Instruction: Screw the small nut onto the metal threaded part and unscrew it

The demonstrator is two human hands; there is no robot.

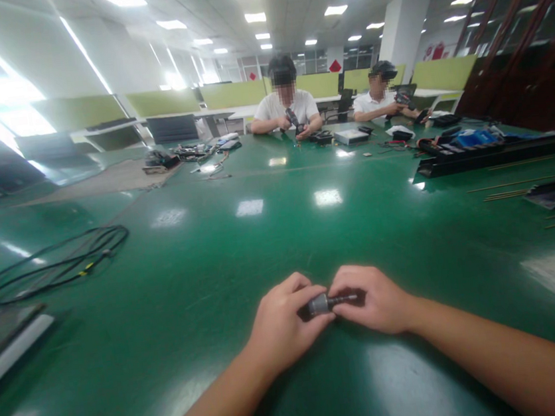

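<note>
Low over the green table, my two hands meet around a small drill chuck [319, 305], a dark and grey cylinder with a thin metal shaft [346, 298] pointing right. My left hand [283, 321] is closed around the cylinder's body, thumb below and fingers above. At the shaft end, my right hand [378, 298] pinches with thumb and fingertips close to where the shaft joins the body. The chuck lies roughly level. Its left end is partly hidden by my left fingers.
A coiled black cable [54, 267] lies left, above a flat dark panel with a pale edge [16, 354]. Across the green table [201, 243] two people handle power tools. Long black channels [492, 155] and thin rods [511, 194] lie right.
</note>
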